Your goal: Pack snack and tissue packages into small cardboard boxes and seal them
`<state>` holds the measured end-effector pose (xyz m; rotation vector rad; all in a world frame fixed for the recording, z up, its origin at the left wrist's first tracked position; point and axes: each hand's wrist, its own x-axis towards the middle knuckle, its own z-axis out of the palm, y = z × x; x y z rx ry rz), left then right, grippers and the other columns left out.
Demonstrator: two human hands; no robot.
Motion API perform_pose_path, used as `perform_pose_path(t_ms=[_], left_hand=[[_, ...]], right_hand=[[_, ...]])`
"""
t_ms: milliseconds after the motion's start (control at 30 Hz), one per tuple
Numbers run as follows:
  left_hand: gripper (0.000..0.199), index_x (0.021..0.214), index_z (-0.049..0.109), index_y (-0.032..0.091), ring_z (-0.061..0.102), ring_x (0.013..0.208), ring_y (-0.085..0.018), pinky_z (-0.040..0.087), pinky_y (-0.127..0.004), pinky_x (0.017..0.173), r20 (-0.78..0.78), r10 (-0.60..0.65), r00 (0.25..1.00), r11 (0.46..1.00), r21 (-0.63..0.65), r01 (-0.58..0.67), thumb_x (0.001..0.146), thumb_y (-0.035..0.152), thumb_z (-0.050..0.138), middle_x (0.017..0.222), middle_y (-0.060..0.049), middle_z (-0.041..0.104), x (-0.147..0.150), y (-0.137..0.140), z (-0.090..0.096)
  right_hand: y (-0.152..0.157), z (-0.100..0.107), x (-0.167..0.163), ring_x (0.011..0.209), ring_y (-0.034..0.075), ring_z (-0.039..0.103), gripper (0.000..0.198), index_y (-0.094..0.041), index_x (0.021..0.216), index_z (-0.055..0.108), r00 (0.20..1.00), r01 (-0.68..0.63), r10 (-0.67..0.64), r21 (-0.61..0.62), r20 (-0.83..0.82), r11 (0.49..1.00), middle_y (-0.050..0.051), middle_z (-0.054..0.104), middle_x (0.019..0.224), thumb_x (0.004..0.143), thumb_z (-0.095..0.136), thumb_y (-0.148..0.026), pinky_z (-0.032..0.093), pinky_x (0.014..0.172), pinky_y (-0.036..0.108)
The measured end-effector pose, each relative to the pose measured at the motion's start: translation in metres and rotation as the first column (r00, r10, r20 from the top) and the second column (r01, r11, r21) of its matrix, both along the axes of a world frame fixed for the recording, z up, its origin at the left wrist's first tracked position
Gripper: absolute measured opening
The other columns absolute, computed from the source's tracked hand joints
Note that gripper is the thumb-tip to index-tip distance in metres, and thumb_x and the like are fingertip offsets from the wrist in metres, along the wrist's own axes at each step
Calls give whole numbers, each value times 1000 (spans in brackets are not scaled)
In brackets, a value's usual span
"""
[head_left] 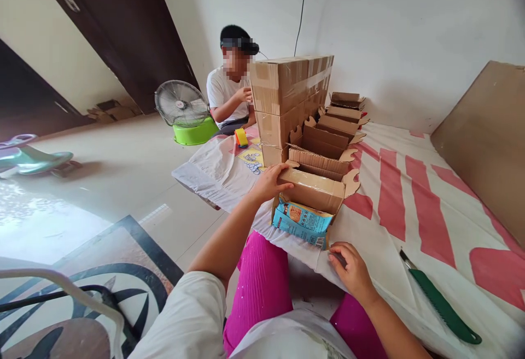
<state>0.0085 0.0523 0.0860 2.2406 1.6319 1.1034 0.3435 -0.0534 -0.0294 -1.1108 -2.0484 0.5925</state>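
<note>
In the head view, an open cardboard box (315, 181) stands at the near table edge, its lid raised at the back. A blue snack packet (303, 222) with a biscuit picture lies in its front. My left hand (270, 184) grips the box's left upper corner, thumb and fingers around the cardboard. Beside the box's front right corner is my right hand (348, 269), fingers half bent and apart, nothing visible between them. Its fingertips are close to the corner; whether they touch it I cannot tell.
Several open boxes (324, 140) run back in a row beside a stack of taped cartons (283, 86). A green-handled cutter (445, 304) lies right on the cloth (389, 239). Across the left side sits another person (229, 88), near a yellow-orange object (241, 138) and a fan (182, 105).
</note>
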Motion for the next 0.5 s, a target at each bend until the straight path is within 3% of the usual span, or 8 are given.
perform_pose_path(t_ms=[233, 500], left_hand=[[58, 131, 52, 23, 50, 125, -29, 37, -45, 109, -73, -53, 996, 998, 37, 55, 79, 43, 71, 131, -10, 56, 3, -5, 8], [64, 135, 53, 29, 45, 118, -32, 38, -51, 107, -268, -101, 958, 995, -37, 94, 77, 50, 71, 123, -11, 51, 9, -5, 38]], right_hand=[[0, -1, 0, 94, 26, 63, 11, -24, 92, 64, 1000, -8, 8, -4, -11, 1000, 9, 68, 97, 89, 56, -30, 52, 83, 41], [-1, 0, 0, 96, 26, 62, 14, -23, 92, 65, 1000, -8, 8, -18, -1, 1000, 9, 67, 99, 91, 54, -32, 52, 85, 41]])
